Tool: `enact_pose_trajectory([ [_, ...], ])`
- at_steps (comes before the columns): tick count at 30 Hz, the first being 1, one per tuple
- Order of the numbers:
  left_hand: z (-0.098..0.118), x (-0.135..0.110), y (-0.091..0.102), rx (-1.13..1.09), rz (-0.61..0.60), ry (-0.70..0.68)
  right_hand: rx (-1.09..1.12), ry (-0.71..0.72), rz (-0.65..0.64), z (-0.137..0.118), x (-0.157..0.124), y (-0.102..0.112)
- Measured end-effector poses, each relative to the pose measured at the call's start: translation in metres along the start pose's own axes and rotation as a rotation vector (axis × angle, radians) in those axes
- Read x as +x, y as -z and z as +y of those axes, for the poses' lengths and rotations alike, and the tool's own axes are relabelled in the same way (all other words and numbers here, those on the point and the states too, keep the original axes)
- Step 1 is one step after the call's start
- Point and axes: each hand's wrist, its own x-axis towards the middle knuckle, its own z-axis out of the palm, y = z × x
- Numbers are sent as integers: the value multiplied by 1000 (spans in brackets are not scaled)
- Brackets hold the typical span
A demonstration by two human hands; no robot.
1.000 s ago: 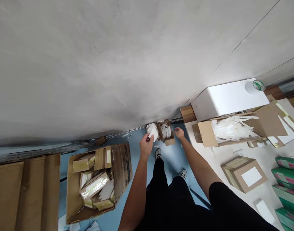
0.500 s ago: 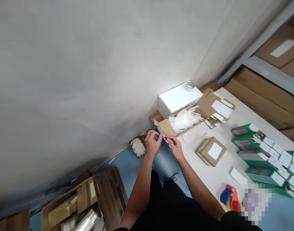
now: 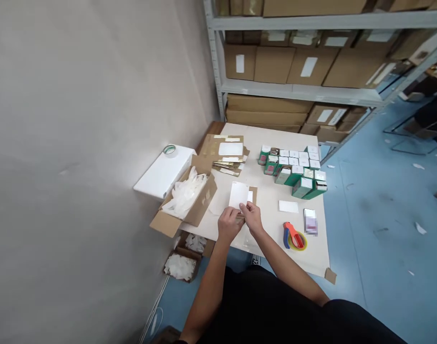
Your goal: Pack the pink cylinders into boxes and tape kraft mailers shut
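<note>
Both my hands meet over the near part of the white table [image 3: 271, 136]. My left hand [image 3: 229, 223] and my right hand [image 3: 252, 216] pinch the lower edge of a white card [image 3: 239, 195], which stands up above a small brown cardboard box [image 3: 253, 192] lying on the table. The fingers of each hand are closed on the card. Just right of it lies another white card [image 3: 288, 206] flat on the table.
An open carton of white plastic bags [image 3: 185, 197] and a white foam box [image 3: 164, 171] with a tape roll [image 3: 170, 150] sit at left. Green boxes [image 3: 293, 168], a tape dispenser [image 3: 293, 236] and flat cartons [image 3: 227, 154] share the table. Shelves of cartons [image 3: 293, 62] stand behind. A floor box [image 3: 184, 260] holds white scraps.
The view swung up from the floor box to the table. My hands rose from the floor box to the table and now hold a white card together.
</note>
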Motion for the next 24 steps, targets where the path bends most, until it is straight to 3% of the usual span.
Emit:
enact_pose_trajectory([
  [3, 15, 7, -25, -130, 9, 68, 55, -9, 85, 3, 12, 33],
  [6, 11, 16, -38, -320, 90, 366, 66, -29, 59, 8, 24, 53],
  [9, -6, 29, -42, -586, 28, 567, 34, -68, 4, 16, 34, 61],
  [12, -23, 43, -42, -814, -36, 585, -4, -97, -8, 26, 42, 59],
  [15, -38, 53, -44, -897, -76, 616, -31, -104, 9, 38, 50, 51],
  [20, -65, 61, -64, -839, -56, 716, -142, -121, 69, 64, 65, 36],
  [24, -88, 64, -92, -687, -100, 737, -260, -185, 223, 92, 80, 28],
])
